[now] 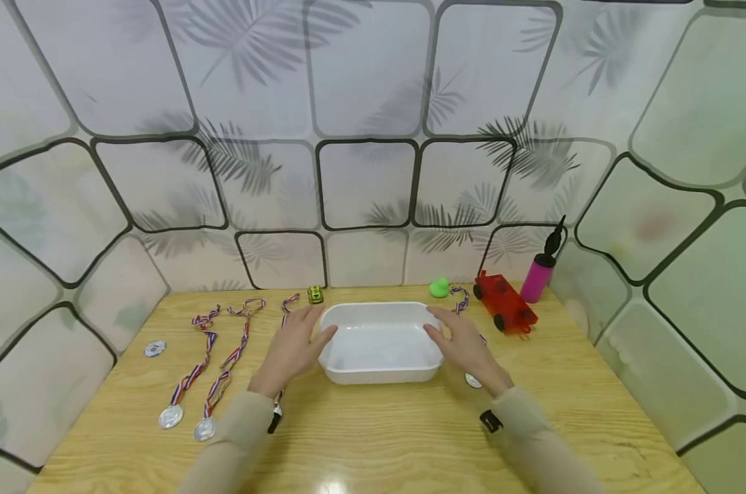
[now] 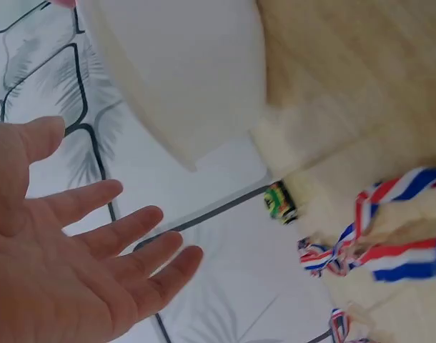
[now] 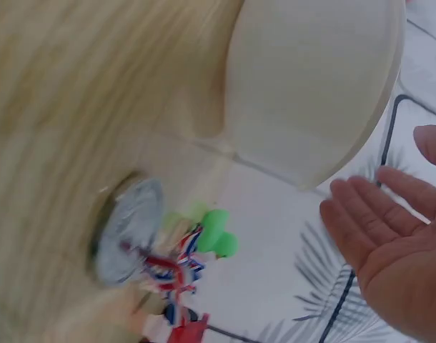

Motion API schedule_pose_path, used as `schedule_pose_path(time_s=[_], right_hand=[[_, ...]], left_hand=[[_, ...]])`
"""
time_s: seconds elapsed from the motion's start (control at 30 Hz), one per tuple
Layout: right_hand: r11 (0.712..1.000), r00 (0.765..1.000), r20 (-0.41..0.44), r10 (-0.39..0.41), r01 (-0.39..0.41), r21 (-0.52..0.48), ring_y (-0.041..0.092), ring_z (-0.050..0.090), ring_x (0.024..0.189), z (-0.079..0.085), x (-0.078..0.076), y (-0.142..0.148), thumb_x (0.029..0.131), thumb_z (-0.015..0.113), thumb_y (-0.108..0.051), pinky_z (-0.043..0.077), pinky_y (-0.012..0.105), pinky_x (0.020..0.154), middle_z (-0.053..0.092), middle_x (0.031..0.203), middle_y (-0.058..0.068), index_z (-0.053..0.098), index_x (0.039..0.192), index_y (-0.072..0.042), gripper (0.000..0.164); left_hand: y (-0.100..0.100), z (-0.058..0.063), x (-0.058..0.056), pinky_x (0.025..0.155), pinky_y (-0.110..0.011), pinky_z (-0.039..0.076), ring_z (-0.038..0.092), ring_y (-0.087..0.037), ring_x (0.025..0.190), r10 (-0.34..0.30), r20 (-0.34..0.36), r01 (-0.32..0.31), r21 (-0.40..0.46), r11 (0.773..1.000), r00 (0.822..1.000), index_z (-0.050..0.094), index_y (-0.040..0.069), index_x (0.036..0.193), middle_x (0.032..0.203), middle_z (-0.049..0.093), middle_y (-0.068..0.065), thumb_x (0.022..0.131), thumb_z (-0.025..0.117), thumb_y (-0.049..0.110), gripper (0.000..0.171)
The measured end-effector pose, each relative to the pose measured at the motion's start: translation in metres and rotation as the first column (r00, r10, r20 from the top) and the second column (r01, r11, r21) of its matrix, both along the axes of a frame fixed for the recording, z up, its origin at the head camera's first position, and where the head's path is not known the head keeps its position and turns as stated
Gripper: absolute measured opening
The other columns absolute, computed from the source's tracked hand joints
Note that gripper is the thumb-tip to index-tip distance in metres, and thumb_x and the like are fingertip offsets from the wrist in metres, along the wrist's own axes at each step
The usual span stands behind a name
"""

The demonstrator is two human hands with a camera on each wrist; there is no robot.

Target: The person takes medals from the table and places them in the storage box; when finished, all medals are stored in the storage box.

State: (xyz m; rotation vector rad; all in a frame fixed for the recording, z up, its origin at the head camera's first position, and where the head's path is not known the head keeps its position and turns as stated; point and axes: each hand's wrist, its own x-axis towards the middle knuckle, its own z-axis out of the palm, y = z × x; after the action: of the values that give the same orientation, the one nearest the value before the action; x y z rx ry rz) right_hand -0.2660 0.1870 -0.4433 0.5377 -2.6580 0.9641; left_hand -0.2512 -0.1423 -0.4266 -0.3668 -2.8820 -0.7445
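Observation:
A white rectangular plastic basin (image 1: pixel 382 377) sits upright on the wooden table in the head view, with nothing inside it. My left hand (image 1: pixel 295 346) is at its left end, fingers extended and thumb spread toward the rim. At the right end, my right hand (image 1: pixel 464 343) mirrors it with straight fingers. In the left wrist view the palm faces the basin (image 2: pixel 196 71), and a gap shows between fingers and wall. The right wrist view likewise shows relaxed fingers apart from the basin (image 3: pixel 304 86). Neither hand grips anything.
Silver medals (image 1: pixel 171 416) on striped ribbons lie left; another medal (image 1: pixel 474 380) lies by my right wrist. A round chip (image 1: pixel 154 348) is far left. Along the back are a small yellow toy car (image 1: pixel 315 294), green duck (image 1: pixel 439 288), red toy vehicle (image 1: pixel 505 303) and magenta-and-black pump (image 1: pixel 538 278).

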Motion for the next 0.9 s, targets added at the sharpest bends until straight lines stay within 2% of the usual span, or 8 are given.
schedule_pose_path(time_s=[0.13,0.27,0.33,0.47,0.57,0.67,0.9], right_hand=[[0.989,0.997,0.072,0.042,-0.031,-0.147,0.033,0.064,0.112,-0.004,-0.001,0.018,0.098,0.061,-0.024,0.053,0.046,0.094,0.066,0.125,0.016,0.063,0.128,-0.002,0.038],[0.972,0.986,0.159,0.058,-0.019,-0.232,0.029,0.066,0.107,-0.009,-0.002,0.036,0.098,0.061,-0.023,0.056,0.036,0.089,0.068,0.121,0.015,0.066,0.123,-0.002,0.032],[0.967,0.977,0.201,0.065,-0.013,-0.253,0.029,0.066,0.103,-0.012,-0.001,0.044,0.098,0.062,-0.023,0.057,0.033,0.084,0.069,0.120,0.015,0.067,0.122,-0.003,0.032],[0.958,0.963,0.253,0.091,-0.015,-0.287,0.025,0.067,0.095,-0.021,0.000,0.061,0.098,0.062,-0.020,0.058,0.031,0.074,0.070,0.115,0.018,0.065,0.123,0.000,0.032],[0.950,0.952,0.285,0.111,-0.018,-0.311,0.018,0.066,0.092,-0.025,0.000,0.072,0.098,0.062,-0.016,0.058,0.031,0.074,0.068,0.115,0.022,0.063,0.123,0.003,0.032],[0.953,0.939,0.322,0.120,-0.018,-0.301,0.011,0.064,0.089,-0.026,0.002,0.082,0.097,0.063,-0.016,0.057,0.028,0.075,0.068,0.114,0.023,0.064,0.120,0.004,0.031],[0.969,0.899,0.400,0.176,-0.087,-0.231,0.012,0.060,0.090,-0.024,0.005,0.102,0.093,0.067,-0.017,0.053,0.025,0.072,0.067,0.112,0.022,0.065,0.117,0.004,0.032]], left_hand=[[-0.003,-0.004,0.001,0.108,-0.057,0.038,0.047,-0.040,0.131,-0.018,-0.015,0.020,0.140,0.990,1.000,0.048,0.004,0.143,0.142,0.051,-0.022,0.099,0.057,0.038,0.056],[-0.006,-0.011,0.003,0.105,-0.056,0.042,0.050,-0.040,0.129,0.003,0.047,-0.017,0.292,0.956,0.999,0.052,0.003,0.138,0.139,0.054,-0.020,0.096,0.063,0.030,0.051],[-0.007,-0.015,0.004,0.102,-0.054,0.046,0.052,-0.039,0.126,0.015,0.080,-0.044,0.367,0.929,0.997,0.053,0.004,0.137,0.139,0.055,-0.018,0.095,0.065,0.026,0.049],[-0.008,-0.019,0.007,0.095,-0.049,0.052,0.056,-0.039,0.121,0.019,0.152,-0.095,0.513,0.853,0.988,0.054,0.004,0.136,0.137,0.055,-0.020,0.093,0.068,0.017,0.047],[-0.009,-0.020,0.010,0.089,-0.043,0.055,0.056,-0.039,0.119,-0.008,0.224,-0.133,0.603,0.787,0.974,0.051,0.004,0.139,0.136,0.053,-0.024,0.093,0.067,0.012,0.049],[-0.011,-0.021,0.012,0.082,-0.036,0.058,0.057,-0.036,0.115,-0.030,0.297,-0.181,0.654,0.735,0.954,0.048,0.005,0.141,0.134,0.051,-0.025,0.093,0.066,0.009,0.052],[-0.011,-0.026,0.015,0.080,-0.036,0.058,0.060,-0.030,0.109,-0.084,0.386,-0.238,0.709,0.664,0.919,0.044,0.007,0.145,0.133,0.052,-0.024,0.092,0.066,0.004,0.057]])
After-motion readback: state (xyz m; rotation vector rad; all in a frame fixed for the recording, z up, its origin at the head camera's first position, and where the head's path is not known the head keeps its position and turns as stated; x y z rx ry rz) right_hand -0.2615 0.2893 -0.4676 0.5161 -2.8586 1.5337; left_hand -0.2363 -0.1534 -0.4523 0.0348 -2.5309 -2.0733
